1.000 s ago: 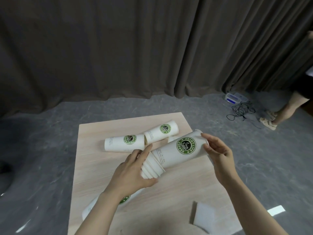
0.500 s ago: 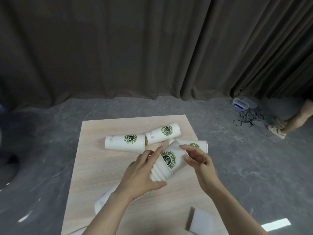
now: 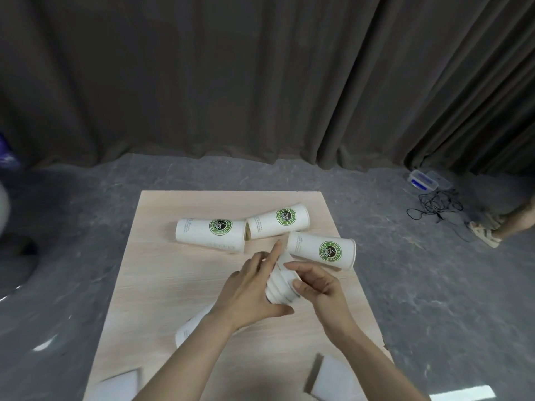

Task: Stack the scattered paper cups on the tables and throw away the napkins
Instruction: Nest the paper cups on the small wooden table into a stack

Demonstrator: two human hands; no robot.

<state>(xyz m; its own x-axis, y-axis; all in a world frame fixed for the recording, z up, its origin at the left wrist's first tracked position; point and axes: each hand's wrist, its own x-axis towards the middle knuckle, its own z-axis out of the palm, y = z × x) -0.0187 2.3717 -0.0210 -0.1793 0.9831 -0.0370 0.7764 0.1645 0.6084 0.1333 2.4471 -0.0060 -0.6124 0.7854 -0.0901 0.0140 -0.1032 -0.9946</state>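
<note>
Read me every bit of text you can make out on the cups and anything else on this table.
"ENJOY LIFE COFFEE", round green logo, right cup.
"ENJOY LIFE COFFEE", same logo, far middle cup.
"COFFEE" readable on the left cup; the rest of its ring is blurred.
Small grey print near each cup's base: too small to read.
Nested stack in both hands, napkins: no text visible.

Left hand (image 3: pixel 249 287) and right hand (image 3: pixel 315 285) meet, fingers curled, left forefinger pointing forward.

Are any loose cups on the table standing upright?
No, the three loose cups beyond the hands all lie on their sides.
</note>
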